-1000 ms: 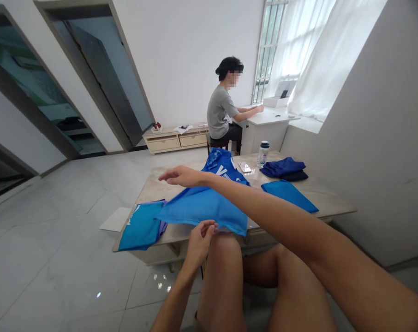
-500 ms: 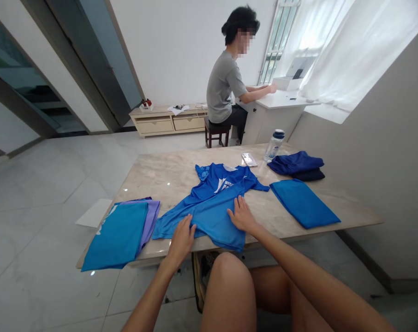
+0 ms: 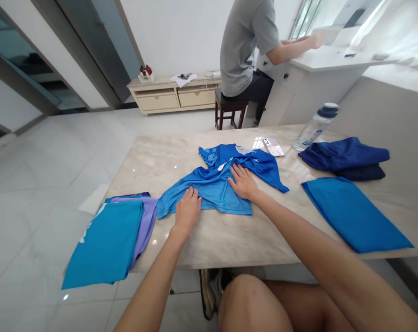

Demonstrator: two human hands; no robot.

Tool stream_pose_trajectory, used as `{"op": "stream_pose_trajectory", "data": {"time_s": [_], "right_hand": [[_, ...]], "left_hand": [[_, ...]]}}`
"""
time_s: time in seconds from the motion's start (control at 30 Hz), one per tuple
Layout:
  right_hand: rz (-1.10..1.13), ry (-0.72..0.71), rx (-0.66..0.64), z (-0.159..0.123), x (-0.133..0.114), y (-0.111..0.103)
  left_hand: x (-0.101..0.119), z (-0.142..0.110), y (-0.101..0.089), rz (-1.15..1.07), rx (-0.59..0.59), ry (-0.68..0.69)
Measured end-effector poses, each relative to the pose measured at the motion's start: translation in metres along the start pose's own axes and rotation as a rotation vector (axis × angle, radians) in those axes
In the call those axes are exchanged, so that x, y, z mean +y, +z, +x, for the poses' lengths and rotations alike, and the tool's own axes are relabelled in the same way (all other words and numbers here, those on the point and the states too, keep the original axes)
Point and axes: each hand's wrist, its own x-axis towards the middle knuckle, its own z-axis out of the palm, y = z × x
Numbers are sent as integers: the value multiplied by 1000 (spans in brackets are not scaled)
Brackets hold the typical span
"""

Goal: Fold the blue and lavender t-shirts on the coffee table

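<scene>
A blue T-shirt with a white print lies crumpled on the marble-patterned table, its lower part lighter blue and its print partly hidden in folds. My left hand rests on the shirt's lower left part, fingers stretched out over the cloth. Higher up, near the middle of the shirt, my right hand lies flat with its fingers spread. Neither hand has the cloth gripped. The patterned sleeve sticks out at the upper left, and the other sleeve reaches to the right.
Folded teal and purple clothes overhang the table's left corner. On the right lie a folded blue cloth and dark blue clothes, with a water bottle and a phone behind. Beyond, a person sits on a stool.
Both hands have pushed the shirt away from the front edge, bunching its middle and covering much of the print. The view has tilted down and come closer.
</scene>
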Motion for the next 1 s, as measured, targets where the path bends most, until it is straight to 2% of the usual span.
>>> {"op": "stream_pose_trajectory", "data": {"time_s": [0.07,0.13,0.3,0.43,0.53,0.63,0.7,0.8,0.9,1.0], "right_hand": [[3,-8,-6,-3,-1,0],[0,5,5,-18,-1,1],[-21,67,60,-85,-2,7],[-28,66,85,-143,-5,9],[-31,47,85,-193,-5,6],[-37,30,79,-243,0,-8],[-61,33,50,-270,5,-26],[-133,125,-35,-289,11,-64],[-185,276,-36,-284,12,-91],[-150,270,33,-263,6,-87]], "left_hand": [[7,-9,2,37,15,-24],[13,-23,2,62,23,-38],[22,-75,-10,61,-35,-50],[29,-124,-34,45,-138,-23],[30,-160,-60,-14,-276,36],[23,-184,-87,-149,-429,114],[19,-189,-100,-210,-467,136],[18,-182,-107,-207,-387,148],[24,-161,-94,-188,-276,218],[30,-136,-65,-129,-182,265]]}}
